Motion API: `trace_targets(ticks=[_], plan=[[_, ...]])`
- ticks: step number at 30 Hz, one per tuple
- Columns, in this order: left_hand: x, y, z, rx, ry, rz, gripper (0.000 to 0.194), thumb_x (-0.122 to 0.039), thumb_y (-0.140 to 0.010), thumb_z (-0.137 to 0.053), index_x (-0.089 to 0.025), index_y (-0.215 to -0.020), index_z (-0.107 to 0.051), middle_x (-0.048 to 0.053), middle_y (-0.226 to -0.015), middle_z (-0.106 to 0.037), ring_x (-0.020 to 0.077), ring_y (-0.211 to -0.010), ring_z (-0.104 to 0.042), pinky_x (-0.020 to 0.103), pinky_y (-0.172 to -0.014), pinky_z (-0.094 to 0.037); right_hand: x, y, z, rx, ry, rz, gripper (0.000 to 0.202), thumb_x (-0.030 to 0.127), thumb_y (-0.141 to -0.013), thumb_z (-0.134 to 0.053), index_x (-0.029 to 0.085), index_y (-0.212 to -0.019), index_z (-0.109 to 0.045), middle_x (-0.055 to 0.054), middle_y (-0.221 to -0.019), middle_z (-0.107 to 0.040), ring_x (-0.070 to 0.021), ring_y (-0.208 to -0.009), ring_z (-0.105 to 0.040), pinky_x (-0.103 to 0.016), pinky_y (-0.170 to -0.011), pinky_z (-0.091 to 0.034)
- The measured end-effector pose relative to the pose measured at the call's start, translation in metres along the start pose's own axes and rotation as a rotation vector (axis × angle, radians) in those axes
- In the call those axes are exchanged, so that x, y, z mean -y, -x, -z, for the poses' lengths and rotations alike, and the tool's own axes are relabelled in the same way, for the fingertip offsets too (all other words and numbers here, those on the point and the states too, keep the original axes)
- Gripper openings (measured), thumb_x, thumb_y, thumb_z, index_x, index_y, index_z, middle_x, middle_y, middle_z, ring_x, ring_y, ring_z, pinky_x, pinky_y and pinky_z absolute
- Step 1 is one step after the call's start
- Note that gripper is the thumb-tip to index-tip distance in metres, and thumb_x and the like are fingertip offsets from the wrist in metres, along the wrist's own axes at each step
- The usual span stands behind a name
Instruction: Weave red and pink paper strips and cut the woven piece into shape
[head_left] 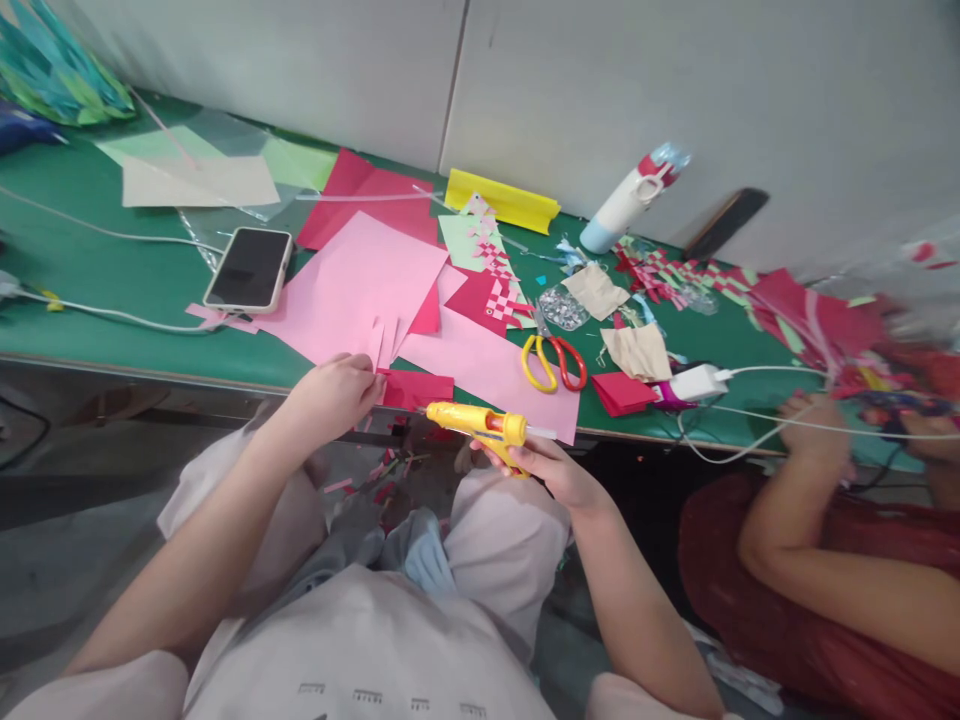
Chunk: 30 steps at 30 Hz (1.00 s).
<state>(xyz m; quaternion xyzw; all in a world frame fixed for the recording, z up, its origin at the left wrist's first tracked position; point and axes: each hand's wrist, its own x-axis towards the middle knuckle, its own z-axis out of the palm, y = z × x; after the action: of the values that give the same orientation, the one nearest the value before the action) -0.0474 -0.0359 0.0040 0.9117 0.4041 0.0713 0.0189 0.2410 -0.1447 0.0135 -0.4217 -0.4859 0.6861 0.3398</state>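
My right hand (pixel 551 468) grips a yellow hot glue gun (pixel 480 422) by its handle, in front of the table's near edge. A whitish glue stick (pixel 541 432) juts from its back, and the nozzle points left toward my left hand (pixel 345 392). The fingers of my left hand are closed on a piece of red paper (pixel 416 390) at the table's edge. Narrow pink paper strips (pixel 384 340) rise beside those fingertips; whether they are joined to the red piece I cannot tell. Large pink sheets (pixel 367 275) lie just beyond, partly over red ones.
A phone (pixel 251 268) rests at left beside a white cable. Scissors (pixel 551 360) with yellow and red handles lie on pink paper. A bottle (pixel 626 210), woven paper pieces and a white charger (pixel 697 382) stand or lie rightward. Another person's hand (pixel 814 432) is at far right.
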Motion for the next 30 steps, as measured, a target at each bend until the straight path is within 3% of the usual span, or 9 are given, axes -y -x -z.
trace_targets(ticks=[9,18,24,30], plan=[[0.005,0.002,-0.002,-0.029,0.065,0.005,0.046,-0.029,-0.097,-0.033,-0.016,-0.066,-0.064,0.006,-0.076,-0.061,0.0194,-0.072,-0.058,0.032,-0.069,-0.045,-0.014,0.005,0.019,0.055,-0.177,0.046,0.044,0.054,-0.083,-0.06,0.015,-0.103,-0.068,-0.005,-0.078,-0.053,-0.0136,-0.064,-0.044,-0.027,-0.055,-0.034],[0.014,0.003,-0.007,-0.071,0.133,-0.028,0.047,-0.031,-0.097,-0.034,-0.015,-0.065,-0.065,0.006,-0.073,-0.059,0.018,-0.07,-0.056,0.031,-0.068,-0.045,-0.005,-0.03,-0.001,0.102,-0.039,-0.015,0.044,0.052,-0.087,-0.057,0.015,-0.109,-0.062,-0.011,-0.105,-0.06,-0.0114,-0.067,-0.046,-0.028,-0.066,-0.039],[0.013,0.004,-0.006,-0.064,0.143,-0.024,0.046,-0.03,-0.097,-0.034,-0.015,-0.066,-0.066,0.006,-0.072,-0.058,0.0179,-0.07,-0.055,0.031,-0.066,-0.044,-0.007,-0.036,0.002,0.102,0.009,-0.05,0.049,0.055,-0.088,-0.054,0.013,-0.112,-0.061,-0.005,-0.084,-0.056,-0.0109,-0.065,-0.044,-0.027,-0.064,-0.036],[0.012,0.004,-0.006,-0.064,0.149,-0.01,0.045,-0.028,-0.096,-0.035,-0.015,-0.066,-0.066,0.006,-0.073,-0.059,0.0177,-0.07,-0.055,0.031,-0.068,-0.045,-0.011,-0.025,0.014,0.032,0.053,-0.062,0.051,0.058,-0.087,-0.052,0.012,-0.107,-0.061,-0.004,-0.079,-0.054,-0.0119,-0.064,-0.044,-0.027,-0.06,-0.035]])
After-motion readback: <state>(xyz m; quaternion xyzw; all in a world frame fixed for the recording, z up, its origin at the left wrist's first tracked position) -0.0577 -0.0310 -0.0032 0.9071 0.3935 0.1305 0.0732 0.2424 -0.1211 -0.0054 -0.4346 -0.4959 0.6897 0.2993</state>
